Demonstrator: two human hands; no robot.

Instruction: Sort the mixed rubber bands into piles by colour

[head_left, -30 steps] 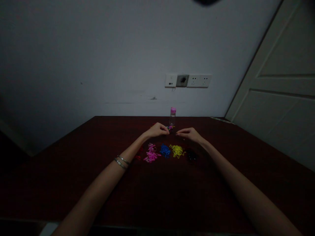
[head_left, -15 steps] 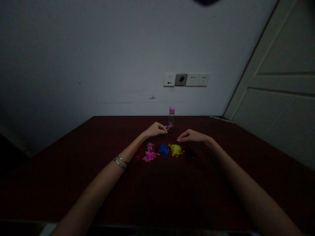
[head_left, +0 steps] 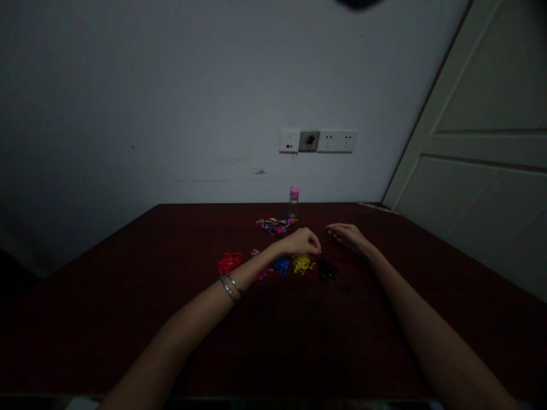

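Observation:
My left hand (head_left: 302,242) is closed, fingertips pinched down above the gap between the yellow pile (head_left: 302,264) and the black pile (head_left: 327,270). Whatever it may hold is too small and dark to make out. To its right, my right hand (head_left: 346,234) hovers with fingers stretched out loosely and nothing visible in them. Small thin pieces, looking like rubber bands, lie sorted by colour: a red pile (head_left: 229,263), a pink pile (head_left: 265,274) partly under my left forearm, and a blue pile (head_left: 281,265). Behind them is a mixed-colour heap (head_left: 276,225).
A clear bottle with a pink cap (head_left: 294,200) stands behind the mixed heap, near the wall. The dark red-brown table (head_left: 273,341) meets a wall with sockets (head_left: 337,141). A panelled door (head_left: 478,136) is at the right.
My left hand has moved from the mixed heap right and nearer, to beside the black pile, uncovering the heap and the red pile. My right hand has shifted right and its fingers have straightened.

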